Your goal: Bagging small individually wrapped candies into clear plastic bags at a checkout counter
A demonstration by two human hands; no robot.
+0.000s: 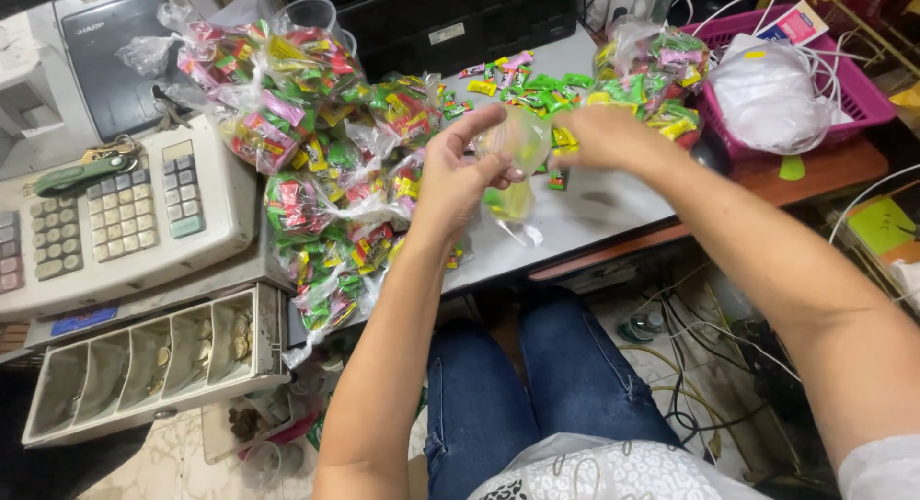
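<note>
My left hand [460, 170] holds up a small clear plastic bag [517, 150] above the grey tabletop [594, 208]; a few green and yellow sweets lie in the bag's bottom. My right hand [599, 136] is at the bag's right side, fingers closed over the loose wrapped sweets [527, 83] scattered on the table; whether it grips any is hidden. To the left lie several tied clear bags of coloured sweets [326, 174] in a heap.
A beige cash register [115, 213] stands at the left with its coin drawer [144, 366] pulled open. A pink basket [843, 88] with white plastic sits at the far right. Another full sweet bag [656, 69] lies beside it. My jeans-clad knees are below the table edge.
</note>
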